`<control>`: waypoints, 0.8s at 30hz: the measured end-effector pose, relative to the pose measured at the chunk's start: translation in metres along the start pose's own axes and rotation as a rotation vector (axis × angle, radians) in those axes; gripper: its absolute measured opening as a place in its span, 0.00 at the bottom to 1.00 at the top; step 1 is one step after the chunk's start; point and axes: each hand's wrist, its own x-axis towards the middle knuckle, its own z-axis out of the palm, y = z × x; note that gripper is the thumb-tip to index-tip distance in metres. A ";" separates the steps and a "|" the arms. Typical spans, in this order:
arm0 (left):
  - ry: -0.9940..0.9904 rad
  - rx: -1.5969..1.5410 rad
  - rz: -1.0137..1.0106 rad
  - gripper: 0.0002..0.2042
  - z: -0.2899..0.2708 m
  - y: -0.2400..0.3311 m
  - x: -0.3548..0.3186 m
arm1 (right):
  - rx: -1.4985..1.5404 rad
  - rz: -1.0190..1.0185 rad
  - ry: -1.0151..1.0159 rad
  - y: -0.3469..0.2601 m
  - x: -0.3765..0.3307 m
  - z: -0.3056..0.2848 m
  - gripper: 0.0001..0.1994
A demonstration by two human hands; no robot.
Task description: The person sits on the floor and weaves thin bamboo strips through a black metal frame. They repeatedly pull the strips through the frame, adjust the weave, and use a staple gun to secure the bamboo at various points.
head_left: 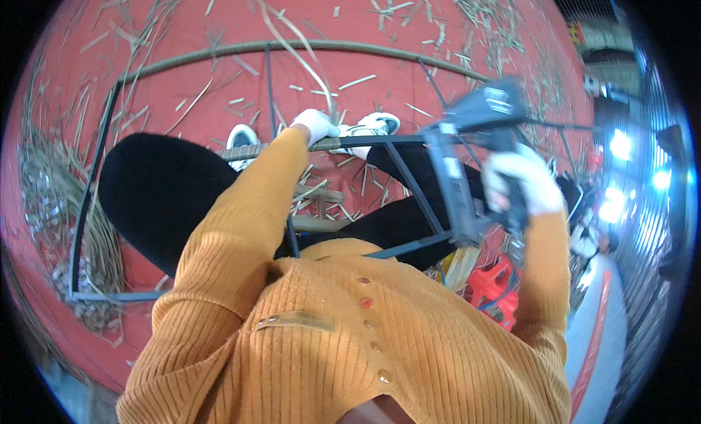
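A dark metal frame [420, 183] with several thin crossbars lies across my lap and legs. My left hand [315, 125], in a white glove, is closed at its middle bar, part of which is wrapped in tan woven strip [259, 151]. A long pale strip [310, 65] runs from that hand toward the far side. In my white-gloved right hand [531, 182] is the handle of a dark staple gun [485, 106], blurred by motion. The gun is held over the frame's right part; whether its nose touches a bar I cannot tell.
Cut strip scraps [387, 4] litter the red floor covering [182, 30]. Bundled strips [95, 227] lie at the left. A red plastic object [493, 285] sits beside my right forearm. Bright lights and a ribbed metal surface [650, 227] show at the far right.
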 end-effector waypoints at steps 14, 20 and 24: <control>0.040 -0.302 -0.082 0.10 0.000 0.010 -0.025 | 0.334 0.119 0.988 0.467 -0.052 -0.214 0.20; 0.087 -0.059 0.076 0.27 0.005 -0.003 -0.040 | -0.215 0.538 1.222 0.566 0.058 -0.177 0.37; 0.174 0.221 0.080 0.19 0.013 0.005 -0.050 | -0.795 -0.108 1.674 0.552 0.079 -0.120 0.12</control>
